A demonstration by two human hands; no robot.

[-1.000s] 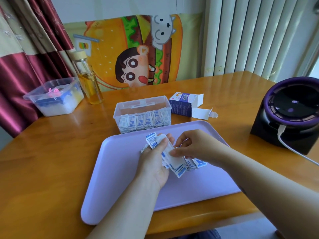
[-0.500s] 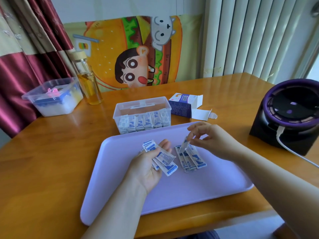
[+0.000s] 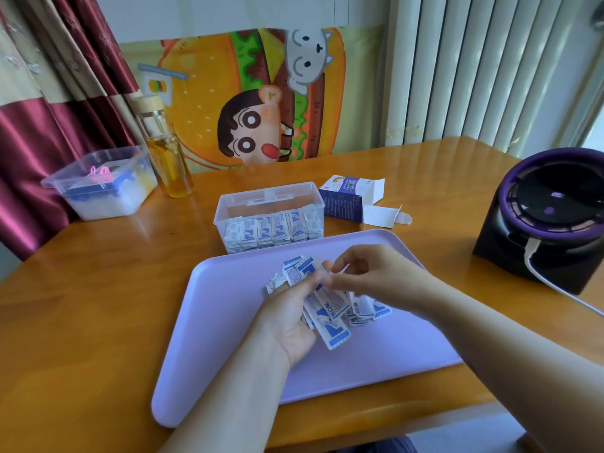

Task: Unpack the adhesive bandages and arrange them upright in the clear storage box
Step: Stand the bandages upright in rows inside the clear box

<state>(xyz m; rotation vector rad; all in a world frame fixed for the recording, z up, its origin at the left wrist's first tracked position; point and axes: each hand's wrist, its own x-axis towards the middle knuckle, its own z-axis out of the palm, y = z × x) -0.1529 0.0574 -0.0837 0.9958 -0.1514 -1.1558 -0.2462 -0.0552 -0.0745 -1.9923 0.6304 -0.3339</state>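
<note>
Over the lilac tray (image 3: 228,354), my left hand (image 3: 287,322) holds a fanned bunch of white-and-blue bandage packets (image 3: 327,308). My right hand (image 3: 376,273) meets it from the right, fingers curled and pinching at the top of that bunch. A few loose packets (image 3: 366,308) lie on the tray under my right hand. Behind the tray stands the clear storage box (image 3: 271,204), with a row of packets upright along its front wall. The opened blue bandage carton (image 3: 346,201) lies to its right.
A black and purple round appliance (image 3: 549,210) with a white cable sits at the right. At the back left stand a glass bottle of amber liquid (image 3: 166,155) and another clear tub (image 3: 101,184). The wooden table's (image 3: 98,305) near edge runs just below the tray.
My right hand had lifted a single packet off the tray half a second ago. It has now moved left and joined my left hand at the bunch.
</note>
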